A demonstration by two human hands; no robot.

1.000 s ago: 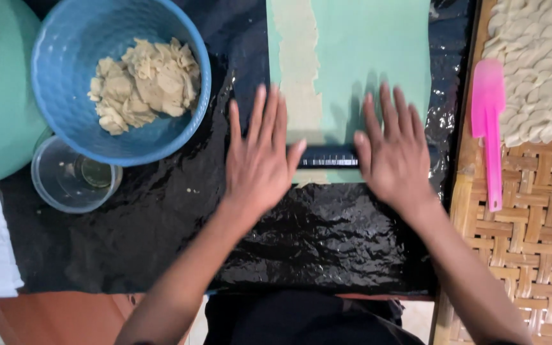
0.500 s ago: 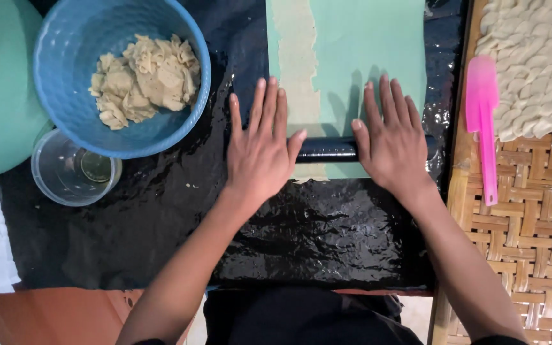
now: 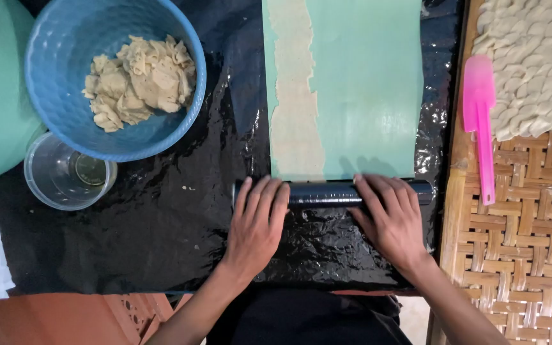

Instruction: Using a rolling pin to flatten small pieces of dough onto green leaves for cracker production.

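A black rolling pin [image 3: 324,191] lies crosswise at the near edge of a green mat [image 3: 368,89]. A thin strip of pale dough [image 3: 296,102] runs along the mat's left side. My left hand [image 3: 257,227] rests flat, fingertips on the pin's left end. My right hand [image 3: 388,220] lies flat with its fingers over the pin's right part. Both hands press on the pin with fingers spread, not curled around it. Black plastic sheeting [image 3: 161,236] covers the table beneath.
A blue bowl [image 3: 55,96] holding dough scraps [image 3: 138,80] stands at the upper left, a clear plastic cup [image 3: 65,176] just below it. A pink spatula [image 3: 480,121] lies on a woven tray [image 3: 519,243] at the right, beside several shaped dough pieces [image 3: 535,64].
Both hands have drawn back toward me with the rolling pin, which rolled off the mat to its near edge. More of the mat and dough strip shows.
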